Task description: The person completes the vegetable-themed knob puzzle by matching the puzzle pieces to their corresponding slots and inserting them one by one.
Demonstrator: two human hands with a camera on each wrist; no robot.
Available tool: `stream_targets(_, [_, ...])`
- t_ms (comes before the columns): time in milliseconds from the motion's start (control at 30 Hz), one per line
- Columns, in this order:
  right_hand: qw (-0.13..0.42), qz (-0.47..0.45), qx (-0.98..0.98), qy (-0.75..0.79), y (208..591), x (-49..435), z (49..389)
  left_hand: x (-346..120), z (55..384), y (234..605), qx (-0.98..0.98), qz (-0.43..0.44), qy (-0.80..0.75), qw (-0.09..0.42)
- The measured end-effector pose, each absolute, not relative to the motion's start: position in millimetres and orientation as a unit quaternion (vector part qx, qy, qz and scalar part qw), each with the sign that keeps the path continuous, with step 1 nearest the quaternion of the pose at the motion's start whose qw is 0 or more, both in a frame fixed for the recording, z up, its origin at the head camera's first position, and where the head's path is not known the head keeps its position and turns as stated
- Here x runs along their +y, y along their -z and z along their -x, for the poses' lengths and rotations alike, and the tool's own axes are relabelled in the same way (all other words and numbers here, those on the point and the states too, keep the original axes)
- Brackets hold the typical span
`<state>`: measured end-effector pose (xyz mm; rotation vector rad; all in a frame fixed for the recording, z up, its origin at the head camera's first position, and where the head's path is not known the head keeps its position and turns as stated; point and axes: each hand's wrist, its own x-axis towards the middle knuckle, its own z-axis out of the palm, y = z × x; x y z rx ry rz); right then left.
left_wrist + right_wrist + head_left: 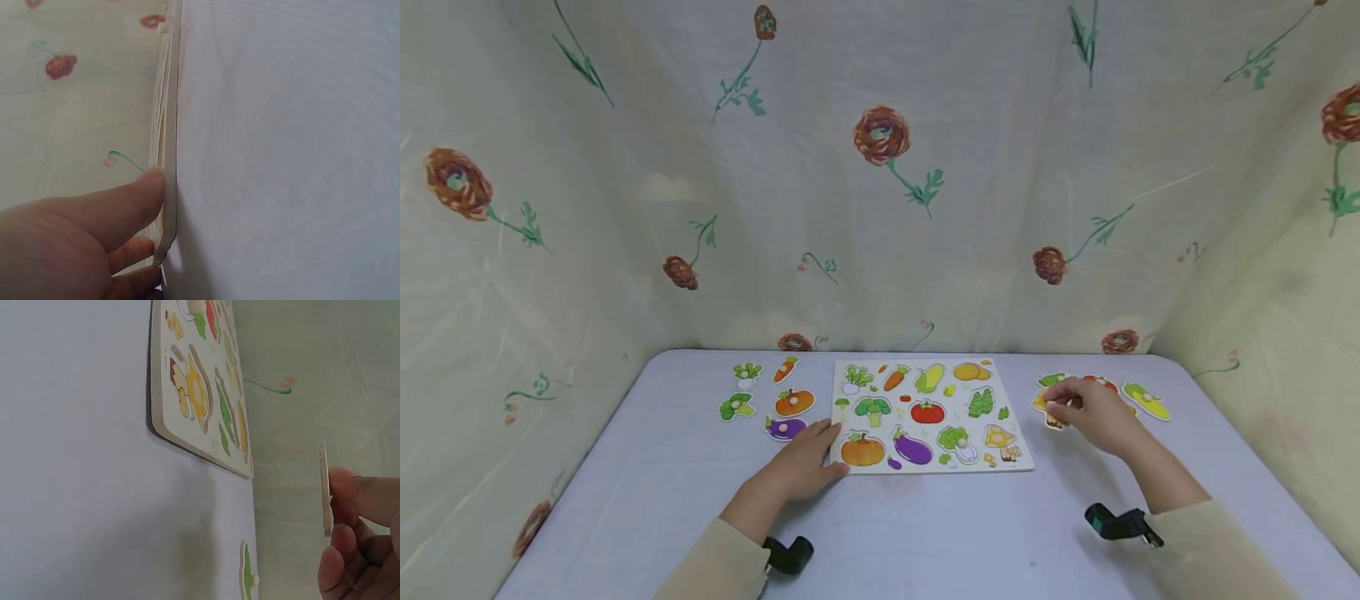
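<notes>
A person's nearer right hand (1093, 415) pinches a mushroom piece (1040, 402) beyond and right of the puzzle board's (957, 408) mushroom slot (999, 439), left hand (802, 462) spread against the opposite edge.

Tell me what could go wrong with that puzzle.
The thin yellow wooden mushroom piece might slip, since the right hand pinches it midair. The white rectangular wooden puzzle board could slide if the left hand lets go of its near-left corner. The purple wooden eggplant piece beside that hand could get bumped.

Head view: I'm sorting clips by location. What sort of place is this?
Probably a screened-off tabletop workspace: flowered sheeting hangs behind and beside a pale table bearing a vegetable puzzle board.
</notes>
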<state>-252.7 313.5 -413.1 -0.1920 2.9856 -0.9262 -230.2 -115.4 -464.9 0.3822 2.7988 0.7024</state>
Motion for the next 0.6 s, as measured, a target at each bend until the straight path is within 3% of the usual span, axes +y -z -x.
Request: stream_targets(600, [0.025, 0.103, 0.943, 0.314, 426.5, 276.9, 247.4, -115.8, 230.2, 466.3, 0.955, -0.127, -0.245, 0.113])
